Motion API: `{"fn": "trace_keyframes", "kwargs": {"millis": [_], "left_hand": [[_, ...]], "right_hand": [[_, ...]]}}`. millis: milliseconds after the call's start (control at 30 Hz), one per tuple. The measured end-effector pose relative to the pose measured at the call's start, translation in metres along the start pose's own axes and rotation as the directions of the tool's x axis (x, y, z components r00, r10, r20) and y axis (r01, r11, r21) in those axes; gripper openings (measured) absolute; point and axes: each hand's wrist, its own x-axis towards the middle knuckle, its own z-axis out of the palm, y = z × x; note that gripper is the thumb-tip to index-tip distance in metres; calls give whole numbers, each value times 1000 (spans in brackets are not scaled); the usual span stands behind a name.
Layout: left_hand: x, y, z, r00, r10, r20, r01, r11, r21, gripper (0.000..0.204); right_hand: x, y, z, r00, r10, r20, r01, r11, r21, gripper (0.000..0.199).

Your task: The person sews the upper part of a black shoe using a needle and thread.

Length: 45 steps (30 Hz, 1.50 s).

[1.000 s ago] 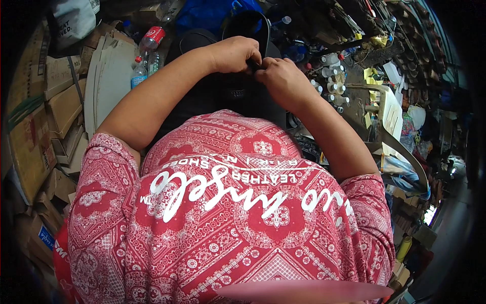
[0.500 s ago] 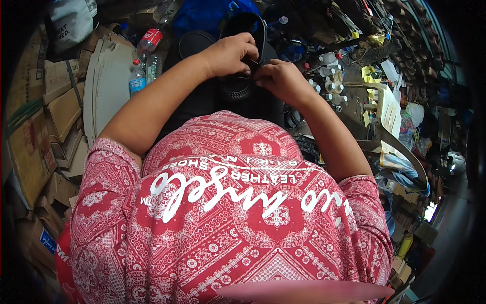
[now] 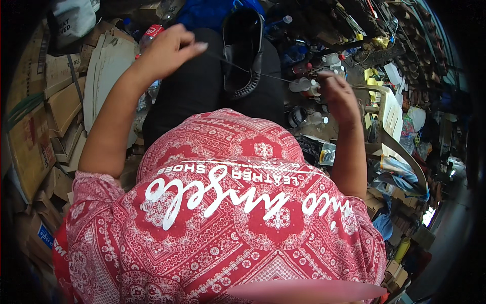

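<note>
A black leather shoe (image 3: 245, 90) with a gathered, stitched toe seam rests on my lap, its toe toward me and its opening facing up. From the seam area a thin dark thread (image 3: 277, 77) stretches out to both sides. My left hand (image 3: 168, 51) is raised above my left thigh, fingers curled and thumb forward, with one end of the thread running to it. Off to the right of the shoe, my right hand (image 3: 340, 96) is closed on the other end, somewhat blurred. Neither hand touches the shoe. A needle cannot be made out.
Plastic bottles (image 3: 152, 33) stand to the left, near stacked cardboard boxes (image 3: 66, 114). Several small bottles (image 3: 302, 85) crowd the floor on the right, beside a worn pale chair (image 3: 391, 109). A blue bag (image 3: 205, 12) lies beyond my knees.
Both hands have moved apart from the shoe, the left one leftward and the right one rightward. The thread is now drawn out between them, and the shoe's toe shows uncovered.
</note>
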Motion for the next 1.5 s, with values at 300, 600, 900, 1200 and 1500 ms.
{"fn": "trace_keyframes", "kwargs": {"millis": [300, 600, 900, 1200, 1500], "left_hand": [[34, 32, 48, 995, 92, -33, 21, -529, -848, 44], [25, -5, 39, 989, -133, 70, 0, -466, -885, 44], [20, -87, 12, 950, -279, -140, 67, 622, -780, 36], [45, 35, 63, 886, 315, -341, -410, 875, -258, 59], [67, 52, 94, 943, 280, -178, -329, 863, -384, 72]], "right_hand": [[1, 59, 42, 999, 5, -32, -31, 414, -910, 39], [-8, 80, 10, 950, -277, 141, 188, 151, -971, 38], [-10, 80, -11, 969, 234, -76, -199, 927, 319, 45], [45, -7, 70, 991, -109, 80, 135, 769, -625, 39], [51, -1, 94, 898, 3, 440, 398, 418, -816, 24]]}}
